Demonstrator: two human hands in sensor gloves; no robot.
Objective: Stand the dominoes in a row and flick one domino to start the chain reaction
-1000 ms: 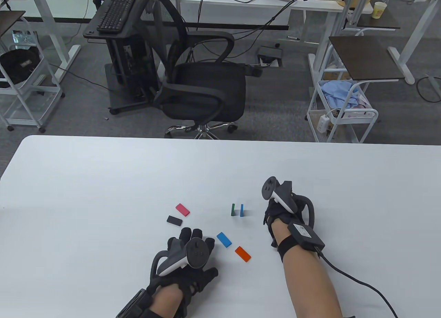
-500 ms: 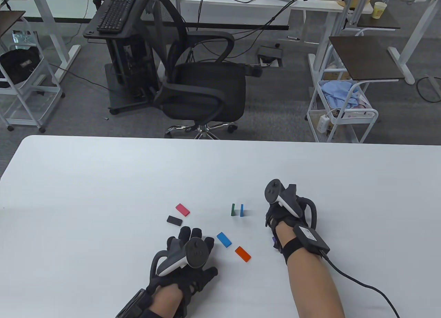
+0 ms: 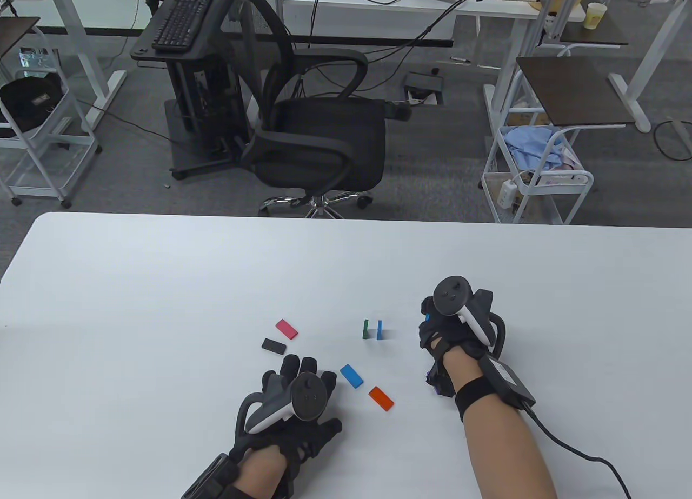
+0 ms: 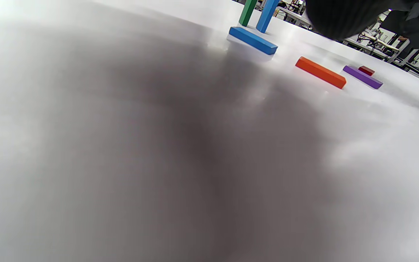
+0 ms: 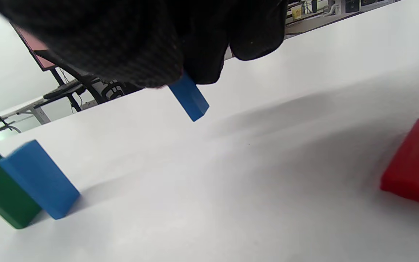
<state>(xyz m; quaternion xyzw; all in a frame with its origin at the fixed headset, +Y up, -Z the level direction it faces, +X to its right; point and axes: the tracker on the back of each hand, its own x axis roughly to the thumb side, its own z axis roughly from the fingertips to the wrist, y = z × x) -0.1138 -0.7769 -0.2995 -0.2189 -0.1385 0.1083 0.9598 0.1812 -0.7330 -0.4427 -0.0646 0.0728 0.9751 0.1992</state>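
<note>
Over the last second my right hand (image 3: 451,331) had shifted right and rotated, lifting a blue domino (image 5: 189,97) pinched in its fingertips (image 5: 209,69) clear of the counter (image 3: 162,283). Judged next: standing it beside the upright green domino (image 3: 366,329) and blue upright domino (image 3: 379,330). My left hand (image 3: 294,407) rested flat, fingers spread, unmoved. Only the right wrist view showed the held domino and a red domino (image 5: 415,163); the left wrist view revealed a purple domino (image 4: 362,76).

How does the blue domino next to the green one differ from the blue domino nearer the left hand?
The blue domino by the green one stands upright on end; the blue domino near the left hand lies flat. The standing one is already part of the row, the flat one is loose and angled. Both are untouched.
</note>
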